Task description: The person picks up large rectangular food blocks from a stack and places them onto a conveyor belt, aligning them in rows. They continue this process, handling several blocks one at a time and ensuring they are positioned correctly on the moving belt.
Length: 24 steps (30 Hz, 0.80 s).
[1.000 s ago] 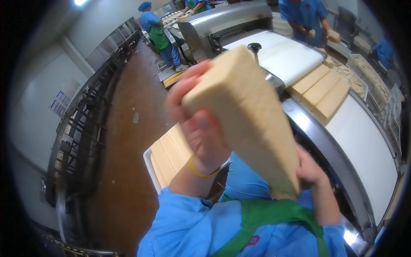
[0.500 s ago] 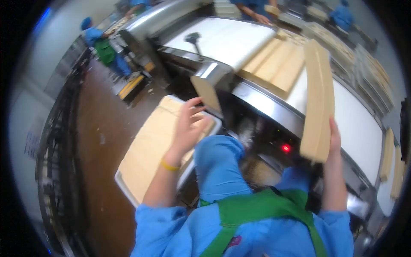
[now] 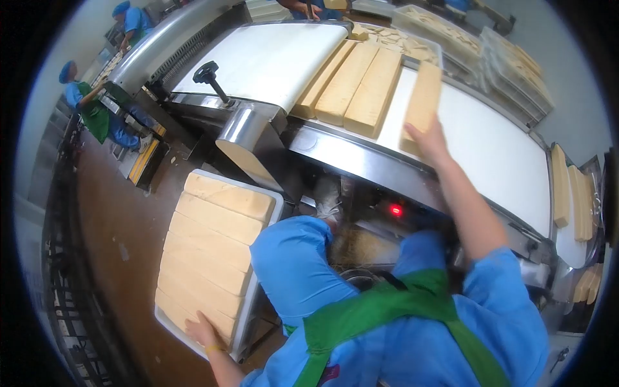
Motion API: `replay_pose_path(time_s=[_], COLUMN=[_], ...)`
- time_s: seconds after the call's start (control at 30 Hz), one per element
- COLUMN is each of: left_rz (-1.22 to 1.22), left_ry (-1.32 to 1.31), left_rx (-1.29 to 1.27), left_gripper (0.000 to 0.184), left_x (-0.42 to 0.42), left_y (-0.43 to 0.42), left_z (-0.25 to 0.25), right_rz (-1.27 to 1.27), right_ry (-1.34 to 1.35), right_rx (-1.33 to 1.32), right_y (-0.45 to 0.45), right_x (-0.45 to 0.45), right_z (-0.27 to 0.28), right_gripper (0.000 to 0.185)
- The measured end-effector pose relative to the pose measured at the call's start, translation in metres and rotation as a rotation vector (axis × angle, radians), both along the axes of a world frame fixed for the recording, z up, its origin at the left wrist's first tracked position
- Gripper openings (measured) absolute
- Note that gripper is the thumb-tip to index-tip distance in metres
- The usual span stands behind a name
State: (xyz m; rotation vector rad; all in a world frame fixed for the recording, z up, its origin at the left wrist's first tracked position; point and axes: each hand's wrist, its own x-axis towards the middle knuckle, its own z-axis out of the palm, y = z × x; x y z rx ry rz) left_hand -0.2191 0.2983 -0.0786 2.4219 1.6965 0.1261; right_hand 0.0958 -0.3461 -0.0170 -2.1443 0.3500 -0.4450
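My right hand [image 3: 431, 140] grips the near end of a long pale-beige dough block [image 3: 423, 97], thumb on its near face. That block is over the white conveyor belt [image 3: 490, 148], just right of three similar blocks [image 3: 371, 84] lying side by side; I cannot tell if it touches the belt. Down at the left, my left hand [image 3: 202, 330] rests with fingers apart on the near end of a white tray [image 3: 278, 209]. Several long beige blocks [image 3: 206, 242] lie packed in rows there, and the fingers touch the nearest one.
A metal housing [image 3: 248, 138] and black knob [image 3: 207, 74] stand beside the belt. A red light [image 3: 395, 210] glows below it. Trays of pale pieces [image 3: 445, 29] stand behind, more blocks [image 3: 561, 187] at right. Co-workers [image 3: 97, 109] stand at far left; another person's hand shows at the top.
My right hand has carried the block forward and left, beside the others on the belt. My left hand has dropped from near the metal housing to the tray's near end. The view has shifted.
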Motion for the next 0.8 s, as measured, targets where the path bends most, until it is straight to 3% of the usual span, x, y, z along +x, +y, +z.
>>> replay_pose_path(time_s=[0.07,0.17,0.27,0.37,0.47,0.53,0.6,0.63,0.67,0.73,0.8], left_rz=[0.034,0.019,-0.086,-0.069,0.049,0.154,0.098,-0.062,-0.077,0.272,0.175], left_ry=[-0.095,-0.304,-0.465,-0.679,-0.923,-0.719,-0.757,-0.575,-0.371,-0.727,-0.65], left_rx=[-0.059,-0.16,-0.156,-0.256,-0.504,-0.282,-0.222,-0.082,-0.104,-0.324,-0.249], left_gripper=[0.078,0.082,0.083,0.08,0.068,0.06,0.053,0.05,0.05,0.051,0.053], left_x=[-0.006,-0.011,-0.03,-0.04,-0.048,-0.053,-0.055,-0.051,-0.048,-0.031,-0.019], left_y=[0.001,0.005,0.036,0.055,0.056,0.057,0.06,0.059,0.072,0.072,0.04], left_z=[-0.002,0.0,-0.032,-0.059,-0.044,-0.037,-0.054,-0.053,-0.055,-0.065,-0.028], right_rz=[-0.045,-0.03,0.015,-0.08,0.097,0.237,0.325,0.349,0.372,0.421,0.467], right_ry=[0.0,0.121,0.011,-0.178,-0.394,-0.457,-0.475,-0.483,-0.488,-0.5,-0.517], right_rx=[-0.293,-0.23,-0.181,-0.416,-0.176,-0.203,-0.233,-0.228,-0.225,-0.221,-0.22], right_y=[0.034,0.057,0.053,0.058,0.097,0.111,0.119,0.121,0.122,0.126,0.133], right_x=[0.027,0.039,0.031,0.019,-0.028,-0.049,-0.067,-0.072,-0.075,-0.083,-0.092], right_z=[-0.009,0.006,0.001,-0.011,0.019,0.025,0.031,0.032,0.033,0.037,0.044], right_gripper=[0.083,0.088,0.081,0.068,0.048,0.043,0.038,0.037,0.035,0.033,0.03])
